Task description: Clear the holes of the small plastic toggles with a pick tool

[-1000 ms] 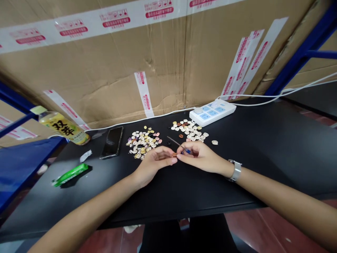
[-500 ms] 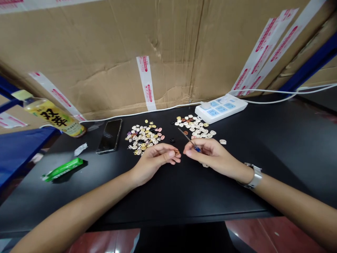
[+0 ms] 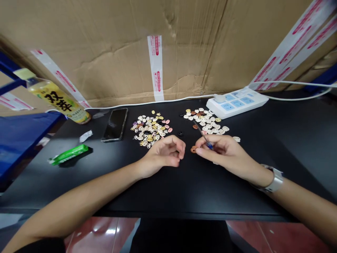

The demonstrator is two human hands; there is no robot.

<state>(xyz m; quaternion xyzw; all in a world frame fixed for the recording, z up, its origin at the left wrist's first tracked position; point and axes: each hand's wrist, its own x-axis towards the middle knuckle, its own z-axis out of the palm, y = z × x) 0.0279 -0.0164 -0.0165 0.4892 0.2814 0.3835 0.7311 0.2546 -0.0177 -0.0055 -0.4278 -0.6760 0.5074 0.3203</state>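
Note:
My left hand (image 3: 166,151) rests on the black table (image 3: 184,189) with its fingers curled in; nothing shows inside them. My right hand (image 3: 223,151), a watch (image 3: 274,179) on its wrist, grips a thin metal tool with a blue handle (image 3: 205,138) that points up and to the left. A small brown oval piece (image 3: 193,149) sits at my right fingertips, between the two hands. Behind the hands lie two heaps of small oval pieces, a left heap (image 3: 151,128) and a right heap (image 3: 206,122). One black piece (image 3: 180,133) lies between them.
A phone (image 3: 115,124) lies face up left of the heaps. A green packet (image 3: 68,154), a white scrap (image 3: 86,135) and a tilted drink bottle (image 3: 59,102) are further left by a blue shelf (image 3: 23,137). A white power strip (image 3: 237,102) with its cable sits back right. Cardboard (image 3: 118,52) walls the back.
The brown piece has passed from my left fingertips to my right ones. The hands have drawn apart and my left fingers have curled in. The camera has tilted down.

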